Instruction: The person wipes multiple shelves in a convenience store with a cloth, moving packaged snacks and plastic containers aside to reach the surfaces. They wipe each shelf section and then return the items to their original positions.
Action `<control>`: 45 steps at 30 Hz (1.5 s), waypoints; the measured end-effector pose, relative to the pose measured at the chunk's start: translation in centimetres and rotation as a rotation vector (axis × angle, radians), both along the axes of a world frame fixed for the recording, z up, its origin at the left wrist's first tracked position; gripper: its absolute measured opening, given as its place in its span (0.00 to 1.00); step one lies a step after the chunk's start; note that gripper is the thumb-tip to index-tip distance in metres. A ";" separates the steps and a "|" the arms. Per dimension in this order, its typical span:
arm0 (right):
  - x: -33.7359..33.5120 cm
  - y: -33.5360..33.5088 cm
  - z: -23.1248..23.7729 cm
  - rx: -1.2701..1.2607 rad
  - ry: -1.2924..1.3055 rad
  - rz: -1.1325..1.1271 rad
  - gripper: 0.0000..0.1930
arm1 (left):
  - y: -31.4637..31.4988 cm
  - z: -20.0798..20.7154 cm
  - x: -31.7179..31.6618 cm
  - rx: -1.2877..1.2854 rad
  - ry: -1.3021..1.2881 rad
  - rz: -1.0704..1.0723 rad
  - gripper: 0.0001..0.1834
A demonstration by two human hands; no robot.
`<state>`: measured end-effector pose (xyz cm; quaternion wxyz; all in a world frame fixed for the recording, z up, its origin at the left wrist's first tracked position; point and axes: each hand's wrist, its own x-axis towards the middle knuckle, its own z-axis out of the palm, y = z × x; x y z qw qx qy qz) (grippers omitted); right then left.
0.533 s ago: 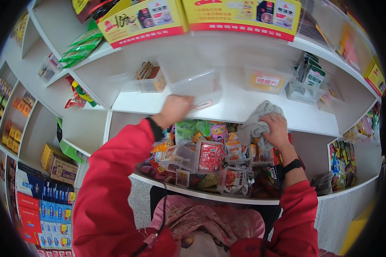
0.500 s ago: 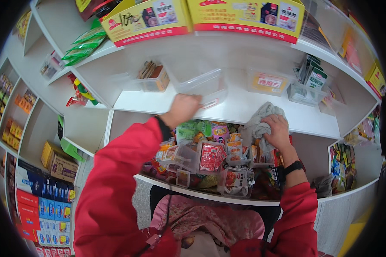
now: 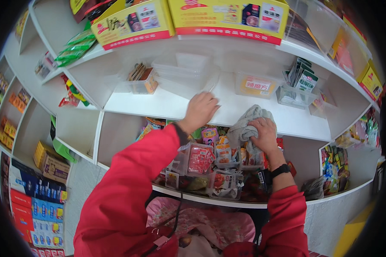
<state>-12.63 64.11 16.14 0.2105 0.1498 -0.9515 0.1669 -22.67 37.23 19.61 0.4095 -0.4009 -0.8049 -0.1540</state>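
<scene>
My left hand reaches up to the white shelf and closes on the front lower edge of a clear plastic box. My right hand is closed around a crumpled grey cloth at the front edge of the same shelf. Both arms wear red sleeves, and a black watch sits on my right wrist. Below my hands the lower shelf is crowded with small snack packets in clear tubs.
A clear box with brown packets stands left of my left hand. A clear box with a yellow label and one with green-white packets stand to the right. Yellow cartons line the shelf above. Side shelves hold more goods.
My left hand has moved a little to the right and up along the shelf to the clear box. My right hand stays on the grey cloth.
</scene>
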 end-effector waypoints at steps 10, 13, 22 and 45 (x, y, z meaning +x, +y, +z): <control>0.0 -0.5 0.6 -0.020 0.006 0.018 0.23 | -4.0 -1.3 -6.4 -0.071 -0.284 0.283 0.06; -0.3 0.1 -0.1 -0.011 0.012 0.019 0.23 | -3.3 -3.6 -9.5 -0.068 -0.285 0.336 0.06; -1.6 -0.4 -3.1 -0.146 0.013 0.044 0.24 | -7.9 -11.6 -11.0 -0.014 -0.064 -0.024 0.12; -2.6 -0.3 -4.7 -0.440 -0.147 0.090 0.22 | -24.8 -18.9 18.6 -0.054 -0.888 0.424 0.17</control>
